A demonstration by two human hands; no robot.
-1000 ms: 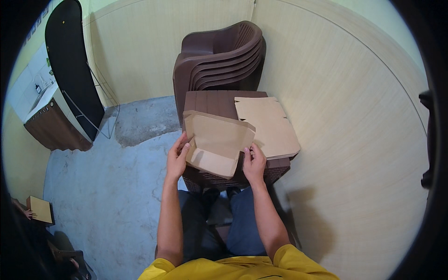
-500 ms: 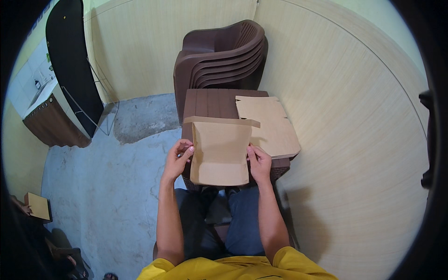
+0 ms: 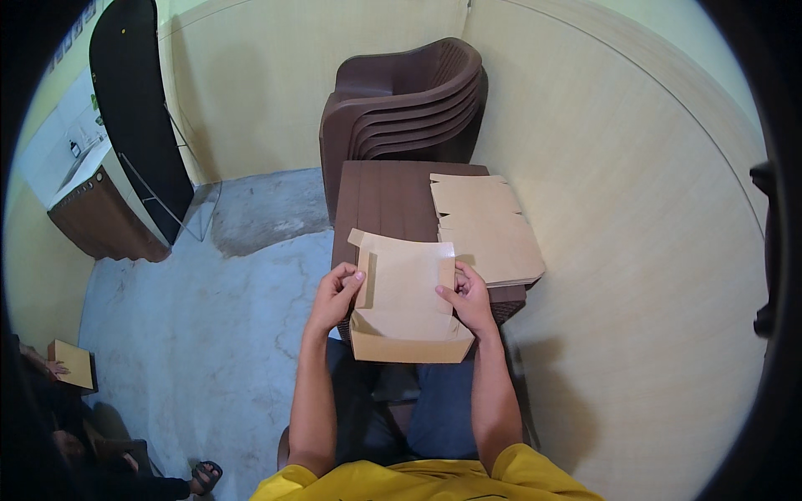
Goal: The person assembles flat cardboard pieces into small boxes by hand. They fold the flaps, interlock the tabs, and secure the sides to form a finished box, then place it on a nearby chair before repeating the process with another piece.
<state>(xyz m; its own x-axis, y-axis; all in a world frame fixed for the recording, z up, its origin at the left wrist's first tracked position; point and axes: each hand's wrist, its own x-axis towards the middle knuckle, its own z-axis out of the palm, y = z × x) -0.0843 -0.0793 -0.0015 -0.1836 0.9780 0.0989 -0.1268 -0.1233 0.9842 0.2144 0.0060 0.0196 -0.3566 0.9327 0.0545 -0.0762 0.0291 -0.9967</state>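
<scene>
A partly folded brown cardboard box (image 3: 408, 280) is held above the near part of the brown table. Its front wall is upright, and the wide lid panel with side flaps stretches toward the far side. My left hand (image 3: 335, 296) pinches the left side flap between thumb and fingers. On the opposite edge, my right hand (image 3: 470, 302) grips the right side flap, its thumb on the inner face. Beside the box, to the right, flat cardboard blanks (image 3: 491, 238) with notched edges lie stacked on the table.
The brown slatted table (image 3: 380, 192) stands before me, with stacked brown chairs (image 3: 409, 100) behind it. A wooden wall (image 3: 635, 250) closes in the right side. At lower left, another person's hand (image 3: 57, 368) rests on a box (image 3: 73, 364). A black board (image 3: 129, 108) leans near a sink.
The box has come nearer to me and tilted, and its front wall now stands up. My right thumb has moved inward over the side flap. The other person's foot has come into view.
</scene>
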